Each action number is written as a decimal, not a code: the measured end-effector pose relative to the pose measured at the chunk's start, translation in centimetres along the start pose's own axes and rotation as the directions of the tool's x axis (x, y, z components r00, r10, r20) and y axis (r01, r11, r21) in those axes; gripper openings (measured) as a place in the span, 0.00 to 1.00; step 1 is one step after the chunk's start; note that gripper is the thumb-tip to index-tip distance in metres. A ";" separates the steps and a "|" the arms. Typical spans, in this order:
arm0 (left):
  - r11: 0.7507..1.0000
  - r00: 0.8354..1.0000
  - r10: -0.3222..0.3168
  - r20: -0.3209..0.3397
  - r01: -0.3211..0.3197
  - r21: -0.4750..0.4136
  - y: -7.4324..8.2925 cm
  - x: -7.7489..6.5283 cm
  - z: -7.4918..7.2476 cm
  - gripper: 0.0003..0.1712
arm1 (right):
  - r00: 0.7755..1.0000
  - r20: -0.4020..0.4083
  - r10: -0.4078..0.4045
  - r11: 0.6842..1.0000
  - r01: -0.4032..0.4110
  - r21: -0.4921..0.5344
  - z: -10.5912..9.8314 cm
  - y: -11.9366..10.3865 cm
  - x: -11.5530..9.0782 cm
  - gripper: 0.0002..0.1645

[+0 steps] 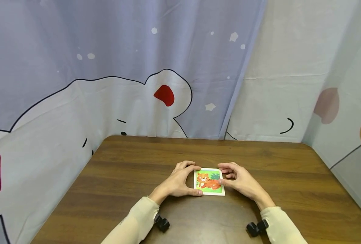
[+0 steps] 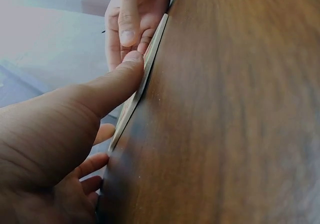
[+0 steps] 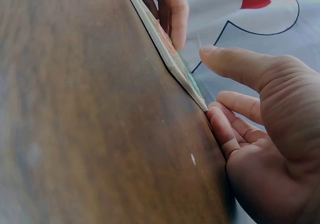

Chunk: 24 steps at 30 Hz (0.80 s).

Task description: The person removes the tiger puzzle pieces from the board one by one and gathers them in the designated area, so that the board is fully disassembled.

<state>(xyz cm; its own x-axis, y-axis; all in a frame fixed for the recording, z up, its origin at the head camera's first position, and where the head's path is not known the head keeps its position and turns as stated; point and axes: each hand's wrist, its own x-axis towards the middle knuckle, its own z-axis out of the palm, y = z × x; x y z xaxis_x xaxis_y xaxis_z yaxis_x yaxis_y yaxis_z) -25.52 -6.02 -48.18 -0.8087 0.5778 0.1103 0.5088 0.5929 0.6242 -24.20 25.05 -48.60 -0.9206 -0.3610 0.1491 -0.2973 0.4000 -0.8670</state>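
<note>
Gripping the board (image 1: 209,182) by its left corners was the left hand (image 1: 178,181); right hand (image 1: 240,180) was loose, fingers by the right edge, thumb clear above. Board lay flat midway between side edges of the worktop (image 1: 137,159), well off its far edge; white border (image 1: 209,194) enclosed a tiger (image 1: 203,178).

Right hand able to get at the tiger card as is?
Probably yes. The right hand sits open at the right side of the tiger card, with nothing visible between them. The left hand holds only the left side, leaving the right side free.
</note>
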 end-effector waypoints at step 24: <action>1.000 1.000 -0.006 -0.002 0.006 -0.001 0.1 -0.1 0.0 0.52 | 0.995 -0.097 0.007 0.990 -0.021 -0.139 0.8 -0.2 0.1 0.26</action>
<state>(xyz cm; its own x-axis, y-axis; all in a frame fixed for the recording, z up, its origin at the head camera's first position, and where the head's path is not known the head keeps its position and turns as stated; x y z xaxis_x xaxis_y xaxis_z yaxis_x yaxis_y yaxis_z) -25.43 -6.00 -48.18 -0.8126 0.5726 0.1083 0.5032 0.5958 0.6259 -24.06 24.23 -48.77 -0.9429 -0.2746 0.1885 -0.3106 0.5204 -0.7955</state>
